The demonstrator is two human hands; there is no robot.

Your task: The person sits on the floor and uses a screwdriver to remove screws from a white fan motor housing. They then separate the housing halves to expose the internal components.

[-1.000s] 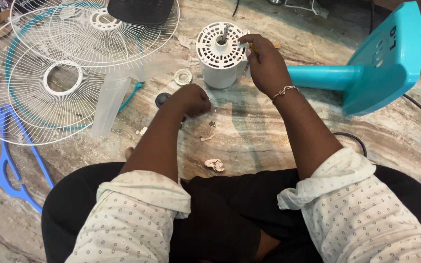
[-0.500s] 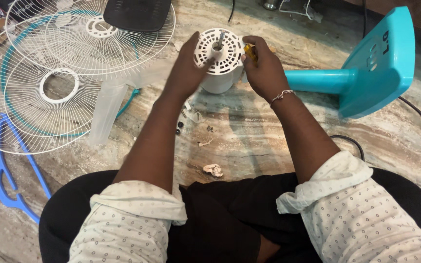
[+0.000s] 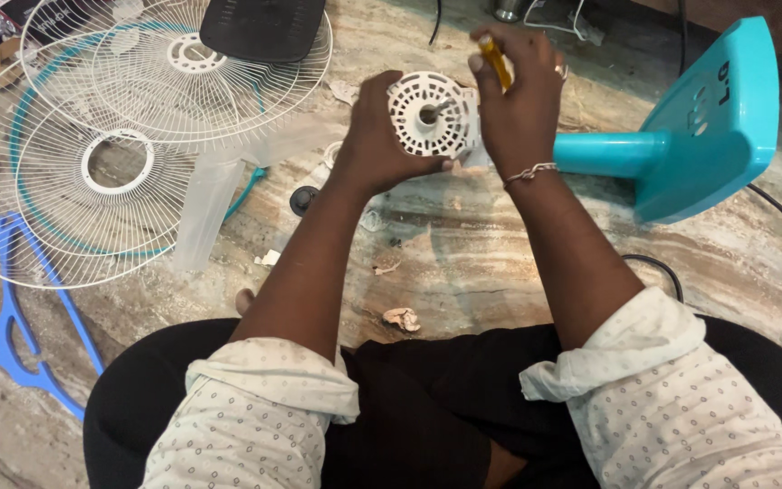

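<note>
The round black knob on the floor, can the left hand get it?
Probably not at once: the left hand grips the white round slotted fan motor housing. The round black knob lies uncovered beside that forearm.

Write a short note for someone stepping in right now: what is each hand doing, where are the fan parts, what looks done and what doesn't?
Left hand grips the white fan motor housing, shaft facing up.
Right hand holds a yellow-handled tool beside the housing.
Teal fan stand lies to the right; two wire grilles lie to the left.
Done: grilles are off.
Left: housing looks unopened; small loose bits remain on the floor.
</note>
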